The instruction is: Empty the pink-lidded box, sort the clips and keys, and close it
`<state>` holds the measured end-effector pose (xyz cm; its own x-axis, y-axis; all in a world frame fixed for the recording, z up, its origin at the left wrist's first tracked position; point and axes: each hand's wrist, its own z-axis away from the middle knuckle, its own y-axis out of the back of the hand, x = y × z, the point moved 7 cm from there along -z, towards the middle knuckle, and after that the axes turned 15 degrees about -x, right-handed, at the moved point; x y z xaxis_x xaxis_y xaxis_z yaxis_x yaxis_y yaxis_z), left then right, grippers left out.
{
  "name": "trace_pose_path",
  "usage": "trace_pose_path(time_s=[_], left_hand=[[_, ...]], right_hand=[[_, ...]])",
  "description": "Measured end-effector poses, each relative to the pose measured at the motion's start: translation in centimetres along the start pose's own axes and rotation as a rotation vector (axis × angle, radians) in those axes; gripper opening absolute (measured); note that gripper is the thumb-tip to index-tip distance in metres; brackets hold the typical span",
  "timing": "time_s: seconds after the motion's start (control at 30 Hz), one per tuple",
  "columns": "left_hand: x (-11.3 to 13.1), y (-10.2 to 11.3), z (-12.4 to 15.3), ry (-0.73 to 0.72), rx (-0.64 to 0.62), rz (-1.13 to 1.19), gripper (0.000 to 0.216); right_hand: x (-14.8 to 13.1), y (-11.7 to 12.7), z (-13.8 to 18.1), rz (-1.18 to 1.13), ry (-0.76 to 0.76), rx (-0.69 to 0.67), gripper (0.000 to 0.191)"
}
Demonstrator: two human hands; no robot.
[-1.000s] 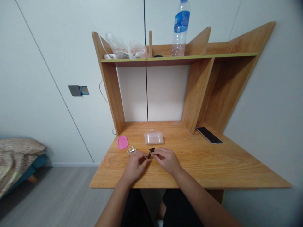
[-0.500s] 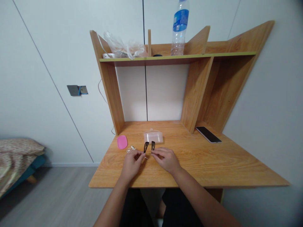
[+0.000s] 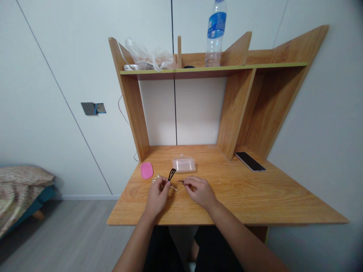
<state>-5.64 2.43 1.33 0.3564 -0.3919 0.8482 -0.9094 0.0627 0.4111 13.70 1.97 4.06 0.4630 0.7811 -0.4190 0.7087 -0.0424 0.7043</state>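
Nearby, at bottom centre, dark-clothed legs (image 3: 167, 249) sit under the desk (image 3: 241, 204), whose front edge crosses the lower frame; both forearms pass over it. Left hand (image 3: 157, 194), just left of lower centre: thumb and forefinger pinched together on the lower end of a black hair clip (image 3: 171, 174), its looped end tilted up and right. Other fingers curled; anything beneath them hidden. A slim pale piece (image 3: 174, 188) shows beside those fingertips, held or lying, cannot tell. Right hand (image 3: 200, 191), right of lower centre: thumb and forefinger closed to a pinch on a small dark clip (image 3: 180, 181), seen nearly edge-on. Narrow gap between the two hands; wide run of wood grain from the right hand to the desk's far right corner, much shorter run from the left hand to the slanting left edge.

Just past the left knuckles, shiny silvery clips (image 3: 155, 179), partly covered. Beyond, a pink lid (image 3: 146, 170) near the left edge, and a clear box (image 3: 184, 165) at centre. Phone (image 3: 250, 161) flat at mid-right, by the shelf unit's foot. Farthest up: shelf (image 3: 195, 73), bagged items (image 3: 150, 56) upper left of centre, bottle (image 3: 216, 36) upright at top.
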Motion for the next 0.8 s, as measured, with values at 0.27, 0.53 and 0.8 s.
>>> trace_pose_path(time_s=[0.27, 0.53, 0.8], left_hand=[[1.5, 0.2, 0.1, -0.018, -0.015, 0.031, 0.027], [2.1, -0.3, 0.0, -0.055, -0.085, -0.167, 0.029], [2.3, -0.7, 0.0, -0.061, -0.133, -0.191, 0.031]], right_hand=[[0.9, -0.3, 0.1, 0.054, -0.139, -0.025, 0.015], [1.0, -0.1, 0.1, 0.055, -0.156, -0.003, 0.031], [0.4, 0.4, 0.0, 0.041, -0.092, 0.017, 0.032]])
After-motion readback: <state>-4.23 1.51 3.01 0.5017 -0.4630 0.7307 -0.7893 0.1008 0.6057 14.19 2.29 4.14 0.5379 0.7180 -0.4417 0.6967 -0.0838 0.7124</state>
